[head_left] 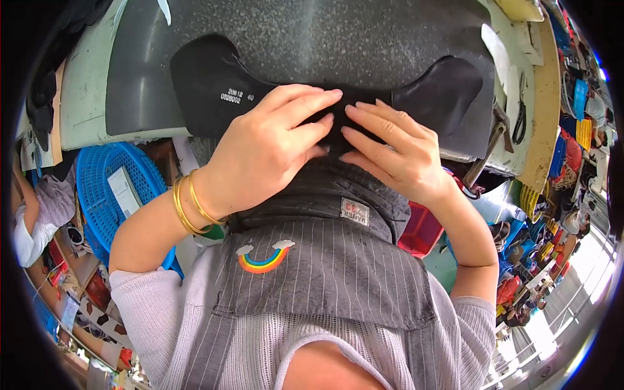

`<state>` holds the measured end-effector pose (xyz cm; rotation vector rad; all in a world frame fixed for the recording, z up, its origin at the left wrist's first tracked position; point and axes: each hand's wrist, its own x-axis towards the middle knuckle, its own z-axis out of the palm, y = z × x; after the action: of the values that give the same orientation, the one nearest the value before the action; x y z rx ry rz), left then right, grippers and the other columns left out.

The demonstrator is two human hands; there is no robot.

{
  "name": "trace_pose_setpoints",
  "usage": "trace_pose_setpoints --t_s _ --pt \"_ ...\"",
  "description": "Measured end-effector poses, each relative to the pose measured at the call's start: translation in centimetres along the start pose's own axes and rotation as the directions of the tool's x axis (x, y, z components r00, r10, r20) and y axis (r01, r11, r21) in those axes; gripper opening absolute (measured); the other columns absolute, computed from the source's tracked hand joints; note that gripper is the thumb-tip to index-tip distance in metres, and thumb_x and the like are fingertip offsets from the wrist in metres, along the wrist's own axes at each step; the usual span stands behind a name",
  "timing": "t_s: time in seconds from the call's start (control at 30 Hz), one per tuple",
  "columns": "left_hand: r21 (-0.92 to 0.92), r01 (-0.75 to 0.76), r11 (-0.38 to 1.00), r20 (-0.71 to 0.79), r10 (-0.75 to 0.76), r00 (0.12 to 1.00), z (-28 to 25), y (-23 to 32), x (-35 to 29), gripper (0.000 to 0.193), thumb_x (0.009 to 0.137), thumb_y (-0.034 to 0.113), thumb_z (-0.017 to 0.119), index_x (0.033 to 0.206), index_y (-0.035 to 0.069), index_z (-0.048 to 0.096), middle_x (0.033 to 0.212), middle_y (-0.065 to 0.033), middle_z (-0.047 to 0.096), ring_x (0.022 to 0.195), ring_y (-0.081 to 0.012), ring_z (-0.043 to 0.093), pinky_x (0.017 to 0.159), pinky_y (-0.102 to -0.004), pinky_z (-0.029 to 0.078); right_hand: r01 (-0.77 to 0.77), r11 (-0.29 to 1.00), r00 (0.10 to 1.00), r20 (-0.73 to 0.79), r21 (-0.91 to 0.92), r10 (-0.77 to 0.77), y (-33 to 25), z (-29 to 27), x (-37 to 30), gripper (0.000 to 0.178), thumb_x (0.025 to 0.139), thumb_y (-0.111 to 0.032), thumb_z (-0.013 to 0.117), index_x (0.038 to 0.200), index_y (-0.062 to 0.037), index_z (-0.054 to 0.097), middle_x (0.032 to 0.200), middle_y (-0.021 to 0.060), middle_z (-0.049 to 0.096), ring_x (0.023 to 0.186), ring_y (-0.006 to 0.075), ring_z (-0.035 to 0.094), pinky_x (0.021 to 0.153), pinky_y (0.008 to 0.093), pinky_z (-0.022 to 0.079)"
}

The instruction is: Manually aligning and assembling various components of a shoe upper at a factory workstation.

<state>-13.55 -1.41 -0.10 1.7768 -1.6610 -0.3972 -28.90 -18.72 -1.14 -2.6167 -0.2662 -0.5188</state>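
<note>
A black piece shaped like a flat, opened-out shoe upper [203, 78] lies across the dark grey work surface, its two wide lobes spread left and right. White print marks its left lobe. At the middle of its near edge, my left hand [276, 133] pinches the material with bent fingers. Facing it from the other side, my right hand [403, 146] grips the same narrow middle part. The fingertips of both hands almost meet. What lies under the fingers is partly hidden.
To the left below the table is a blue plastic basket [97, 175] with a pale box in it. A red basket [421, 231] stands below on the right. Scissors [520, 123] lie at the table's right side. Another person's arm [27, 201] shows at far left.
</note>
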Motion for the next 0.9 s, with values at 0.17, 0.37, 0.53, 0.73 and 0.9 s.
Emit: trace_pose_setpoints --t_s 0.17,0.37,0.53,0.73,0.9 --pt "0.050 -0.017 0.999 -0.055 0.020 0.998 1.0 0.4 -0.8 0.031 0.070 -0.004 0.070 0.100 -0.003 0.061 0.123 -0.0145 0.059 0.115 -0.0312 0.056 0.093 -0.0399 0.049 -0.032 0.995 0.999 -0.010 0.089 0.033 -0.1 0.1 0.0 0.043 0.062 -0.014 0.081 0.101 -0.0004 0.068 0.108 0.0130 0.066 0.098 0.0297 0.065 0.086 0.0393 0.055" --pt "-0.050 0.037 0.998 -0.168 -0.045 0.985 1.4 0.8 -0.7 0.040 0.069 -0.001 0.073 0.106 -0.001 0.058 0.120 -0.0140 0.061 0.115 -0.0324 0.057 0.092 -0.0392 0.050 -0.149 0.983 0.975 -0.149 0.111 0.165 -0.1 1.3 0.4 0.025 0.071 -0.005 0.072 0.095 -0.0067 0.071 0.096 0.0048 0.068 0.090 0.0225 0.065 0.074 0.0322 0.056" --pt "0.218 -0.086 0.972 -0.100 0.110 0.989 2.1 0.1 -1.7 0.041 0.067 0.001 0.072 0.106 -0.001 0.061 0.124 -0.0150 0.060 0.119 -0.0320 0.055 0.099 -0.0407 0.048 -0.173 0.968 0.982 -0.038 0.183 0.182 -0.6 0.3 0.4 0.020 0.071 -0.005 0.073 0.091 -0.0105 0.073 0.090 0.0011 0.069 0.089 0.0216 0.065 0.073 0.0327 0.055" --pt "0.246 -0.145 0.958 -0.120 0.179 0.976 2.8 0.3 -1.7 0.024 0.074 0.002 0.063 0.097 -0.002 0.065 0.112 -0.0168 0.066 0.112 -0.0297 0.061 0.099 -0.0431 0.048 -0.200 0.928 0.974 -0.038 0.315 0.222 0.3 1.3 -1.3 0.023 0.071 -0.007 0.077 0.093 -0.0116 0.075 0.093 0.0038 0.072 0.097 0.0219 0.066 0.093 0.0421 0.049" --pt "0.147 -0.115 0.982 -0.154 0.137 0.978 2.7 0.2 -1.4 0.030 0.079 0.007 0.061 0.108 0.001 0.062 0.107 -0.0116 0.068 0.107 -0.0231 0.064 0.096 -0.0391 0.050 -0.090 0.961 0.985 -0.122 0.261 0.125 0.6 1.5 -1.6 0.020 0.070 -0.008 0.077 0.089 -0.0106 0.075 0.089 0.0029 0.072 0.090 0.0193 0.070 0.086 0.0390 0.055"
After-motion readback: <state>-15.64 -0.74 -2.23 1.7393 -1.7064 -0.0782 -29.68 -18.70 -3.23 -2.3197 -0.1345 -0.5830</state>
